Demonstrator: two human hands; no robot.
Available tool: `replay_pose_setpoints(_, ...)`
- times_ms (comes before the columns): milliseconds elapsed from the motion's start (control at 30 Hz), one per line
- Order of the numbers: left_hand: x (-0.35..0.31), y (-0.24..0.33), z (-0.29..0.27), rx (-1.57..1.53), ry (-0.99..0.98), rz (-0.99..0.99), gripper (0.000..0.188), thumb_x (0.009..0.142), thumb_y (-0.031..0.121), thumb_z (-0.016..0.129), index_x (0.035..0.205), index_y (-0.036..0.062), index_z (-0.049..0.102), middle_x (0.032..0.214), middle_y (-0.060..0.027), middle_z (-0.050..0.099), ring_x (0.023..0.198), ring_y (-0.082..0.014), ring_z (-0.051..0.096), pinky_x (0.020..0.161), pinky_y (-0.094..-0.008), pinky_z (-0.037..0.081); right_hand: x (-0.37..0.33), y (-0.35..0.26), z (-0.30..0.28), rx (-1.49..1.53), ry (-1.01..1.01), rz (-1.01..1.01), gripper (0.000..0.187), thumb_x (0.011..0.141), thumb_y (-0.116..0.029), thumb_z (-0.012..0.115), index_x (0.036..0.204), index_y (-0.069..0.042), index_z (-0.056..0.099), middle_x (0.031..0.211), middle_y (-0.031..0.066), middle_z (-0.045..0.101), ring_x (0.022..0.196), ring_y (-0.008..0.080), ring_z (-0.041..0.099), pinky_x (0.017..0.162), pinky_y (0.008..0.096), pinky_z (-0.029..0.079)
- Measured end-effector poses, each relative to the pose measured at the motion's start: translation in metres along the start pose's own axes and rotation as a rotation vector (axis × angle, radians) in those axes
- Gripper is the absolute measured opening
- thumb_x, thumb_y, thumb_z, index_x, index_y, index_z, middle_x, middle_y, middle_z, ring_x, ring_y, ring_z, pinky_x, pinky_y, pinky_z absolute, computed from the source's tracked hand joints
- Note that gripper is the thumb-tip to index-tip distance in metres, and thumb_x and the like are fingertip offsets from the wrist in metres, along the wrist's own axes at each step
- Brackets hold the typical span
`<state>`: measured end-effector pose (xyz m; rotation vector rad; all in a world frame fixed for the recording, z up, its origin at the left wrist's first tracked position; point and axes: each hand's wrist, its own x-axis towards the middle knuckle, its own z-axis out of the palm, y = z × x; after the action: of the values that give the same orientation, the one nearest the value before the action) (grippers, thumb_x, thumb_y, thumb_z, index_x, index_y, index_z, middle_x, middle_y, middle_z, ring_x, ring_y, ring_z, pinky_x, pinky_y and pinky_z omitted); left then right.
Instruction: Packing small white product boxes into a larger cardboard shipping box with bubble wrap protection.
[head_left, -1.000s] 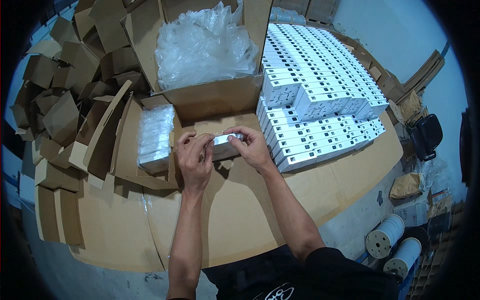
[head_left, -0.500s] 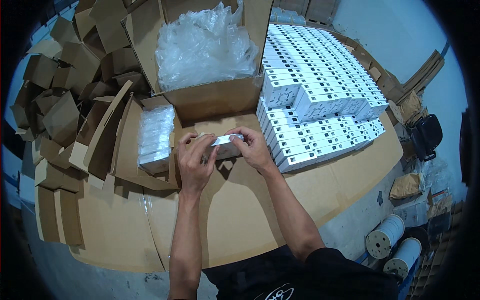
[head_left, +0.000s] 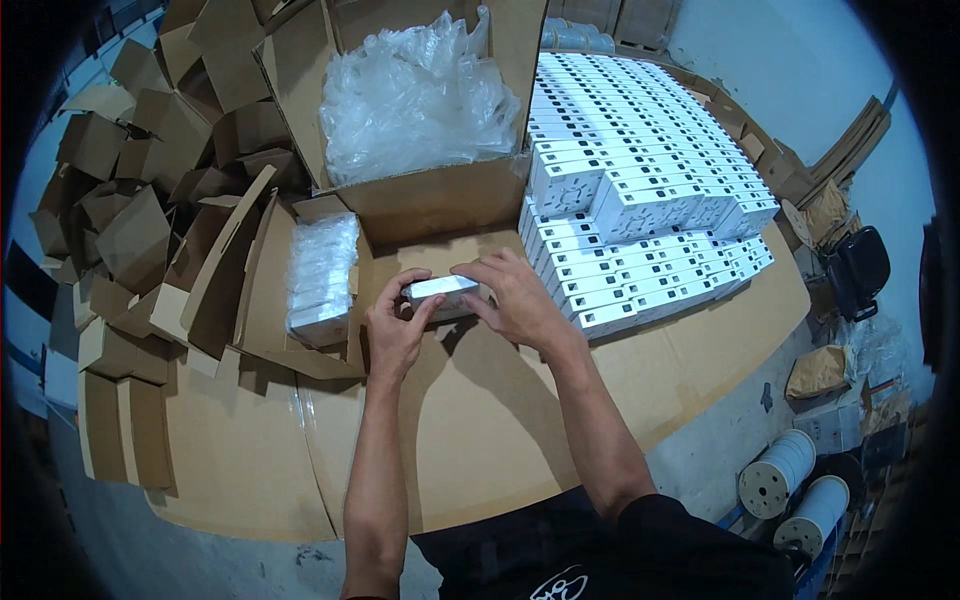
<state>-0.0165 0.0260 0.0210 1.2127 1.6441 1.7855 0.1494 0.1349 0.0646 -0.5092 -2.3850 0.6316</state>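
A small white box (head_left: 445, 287) is grasped between two hands.
The left hand (head_left: 397, 325) pinches its left end between thumb and fingers, and the right hand (head_left: 515, 302) grips its right end, over the cardboard surface (head_left: 460, 450) (whether it touches down, I cannot tell). Just left of the hands, an open carton (head_left: 300, 364) holds plastic-wrapped pieces (head_left: 320, 270); beyond them lie heaped clear bags (head_left: 415, 105); to their right stand stacked white units (head_left: 640, 212).

On the desk (head_left: 690, 370), a box (head_left: 435, 200) of bags (head_left: 420, 100) stands behind the held unit (head_left: 442, 289); left, wrapped units (head_left: 322, 265) lie in a carton (head_left: 305, 361); stacked units (head_left: 650, 150) toward the right edge.
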Motion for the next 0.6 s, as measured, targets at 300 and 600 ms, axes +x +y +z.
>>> replay_pose_setpoints(300,-0.02,-0.02,0.002,0.136,0.009,-0.042,0.047,0.09,0.013,0.077,0.131,-0.0001,0.057,0.108,-0.0115,0.069,0.097,-0.0209,0.067,0.086,-0.0326,0.053,0.01,-0.001,-0.009,-0.117,-0.138,0.016,0.026,0.086,-0.005,0.07,0.112,-0.002,0.068,0.102,0.0158,0.068,0.103,0.0345,0.058,0.094,0.0442,0.046)
replay_pose_setpoints(600,-0.091,0.007,-0.006,0.889,-0.132,0.137,0.062,0.089,0.018,0.07,0.144,0.0018,0.045,0.149,-0.0203,0.045,0.141,-0.0405,0.038,0.117,-0.0488,0.031,0.017,-0.013,-0.009,0.037,0.159,-0.053,0.025,0.088,-0.005,0.07,0.112,0.0,0.067,0.098,0.0181,0.071,0.089,0.0348,0.065,0.078,0.0429,0.052)
